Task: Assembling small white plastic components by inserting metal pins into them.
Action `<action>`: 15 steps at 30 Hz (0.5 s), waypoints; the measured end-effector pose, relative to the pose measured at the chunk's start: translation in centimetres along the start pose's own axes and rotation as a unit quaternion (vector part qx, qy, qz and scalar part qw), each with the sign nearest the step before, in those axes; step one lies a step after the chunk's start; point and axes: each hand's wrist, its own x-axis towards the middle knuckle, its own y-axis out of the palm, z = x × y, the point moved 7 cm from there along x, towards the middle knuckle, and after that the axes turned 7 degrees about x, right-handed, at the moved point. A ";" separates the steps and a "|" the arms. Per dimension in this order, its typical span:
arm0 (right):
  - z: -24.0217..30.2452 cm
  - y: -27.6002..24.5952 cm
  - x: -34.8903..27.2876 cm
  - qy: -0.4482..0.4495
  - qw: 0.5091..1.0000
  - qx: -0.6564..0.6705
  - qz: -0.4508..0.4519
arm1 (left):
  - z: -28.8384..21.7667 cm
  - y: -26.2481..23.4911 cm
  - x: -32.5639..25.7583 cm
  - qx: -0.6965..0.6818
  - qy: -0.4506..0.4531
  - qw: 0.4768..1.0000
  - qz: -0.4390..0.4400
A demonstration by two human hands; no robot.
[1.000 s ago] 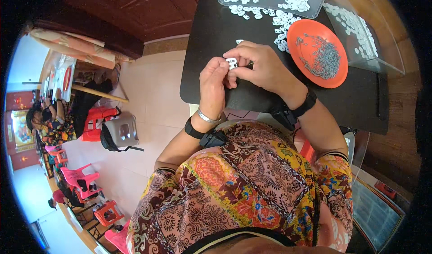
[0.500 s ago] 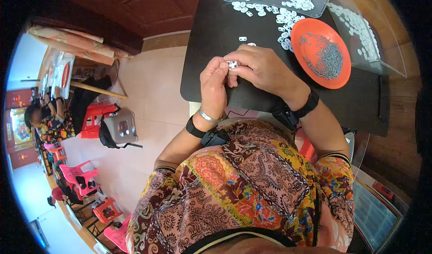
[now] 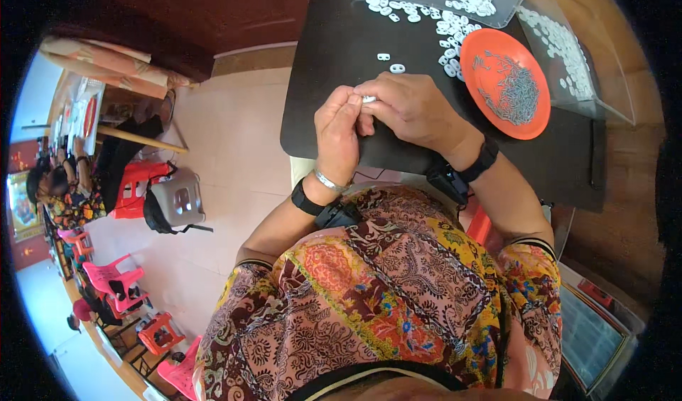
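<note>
Two hands pinch one small white piece

Both of my hands meet over the near part of the black table. My left hand and my right hand have their fingertips closed together on a small white plastic piece, tiny and pale, mostly hidden by my fingers. Each wrist wears a dark band. Just beyond my hands two loose white pieces lie on the dark top. To the right sits an orange plate heaped with thin grey metal bits. At the far edge a clear tray holds many more white pieces, some spilled beside it.
</note>
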 end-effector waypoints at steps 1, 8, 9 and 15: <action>0.3 -0.1 0.0 -0.019 1.000 -0.016 -0.002 | -0.1 0.2 0.0 -0.006 0.002 1.000 0.006; 1.0 0.0 0.4 -0.014 1.000 0.012 -0.019 | -0.4 -0.6 0.0 -0.012 0.006 1.000 -0.024; 1.0 0.1 0.2 -0.015 1.000 0.003 -0.022 | -0.3 -0.6 -0.2 -0.004 0.008 1.000 -0.022; 0.1 0.1 0.3 0.034 0.999 0.032 -0.005 | -0.2 -0.6 -0.3 -0.013 0.013 0.999 -0.031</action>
